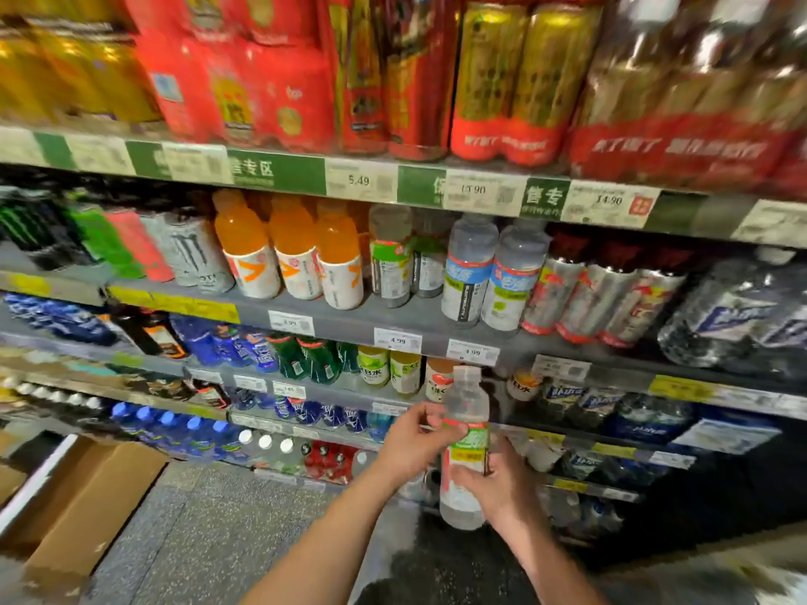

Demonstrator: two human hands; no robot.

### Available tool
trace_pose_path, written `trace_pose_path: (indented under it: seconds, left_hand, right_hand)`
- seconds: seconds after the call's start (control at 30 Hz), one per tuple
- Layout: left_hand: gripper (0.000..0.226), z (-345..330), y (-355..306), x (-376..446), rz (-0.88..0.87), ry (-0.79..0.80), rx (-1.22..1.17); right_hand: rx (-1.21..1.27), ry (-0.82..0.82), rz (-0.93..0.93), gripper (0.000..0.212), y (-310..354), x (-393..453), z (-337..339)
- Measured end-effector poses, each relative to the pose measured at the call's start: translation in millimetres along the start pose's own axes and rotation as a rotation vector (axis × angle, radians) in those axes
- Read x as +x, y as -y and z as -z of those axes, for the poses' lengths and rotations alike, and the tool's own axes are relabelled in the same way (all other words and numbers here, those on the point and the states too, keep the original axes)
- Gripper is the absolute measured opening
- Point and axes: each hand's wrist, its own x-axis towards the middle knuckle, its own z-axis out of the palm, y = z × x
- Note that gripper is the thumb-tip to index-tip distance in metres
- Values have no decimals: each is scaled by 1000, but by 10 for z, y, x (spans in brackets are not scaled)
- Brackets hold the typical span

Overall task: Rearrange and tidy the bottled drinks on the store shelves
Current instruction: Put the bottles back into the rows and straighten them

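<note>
Left hand (415, 443) pinches clear bottle (463, 447) at upper label; right hand (493, 482) grasps its lower body. Bottle upright, off shelf, between both hands. Step: restocking carried bottle. Next: lift above grip toward matching green-label bottles (390, 259), slot upright.

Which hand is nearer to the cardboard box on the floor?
Left. The left hand is nearer the cardboard box; the right hand is farther right, behind the clear green-labelled bottle.

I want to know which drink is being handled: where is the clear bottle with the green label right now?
Head view, lower centre-right: the clear bottle is off the shelves, upright, held by the right hand low and the left hand at its upper part.
</note>
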Motion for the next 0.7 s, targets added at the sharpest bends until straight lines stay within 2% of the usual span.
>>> trace_pose_path:
  seconds: [0.17, 0.3, 0.37, 0.5, 0.63, 0.7]
  left_hand:
    - [40, 320, -249, -204, -90, -12, -68]
    - [48, 659, -496, -205, -182, -10, -110]
    - [37, 821, -672, -147, -225, -30, -115]
    - [27, 1116, -969, 143, -320, -218, -149]
    - [35, 1159, -1175, 466, -335, -305, -165]
    - [38, 1135, -1229, 579, -383, -364, -61]
  right_hand:
    - [-28, 44, 84, 50, 427, -102, -131]
    - [16, 2, 156, 57, 881, -38, -286]
    - [15, -55, 210, 59, 1097, 32, -370]
    - [76, -226, 247, 57, 1440, 209, -506]
    - [141, -363, 233, 51, 1607, 405, -541]
    - [133, -405, 233, 54, 1628, 497, -532]
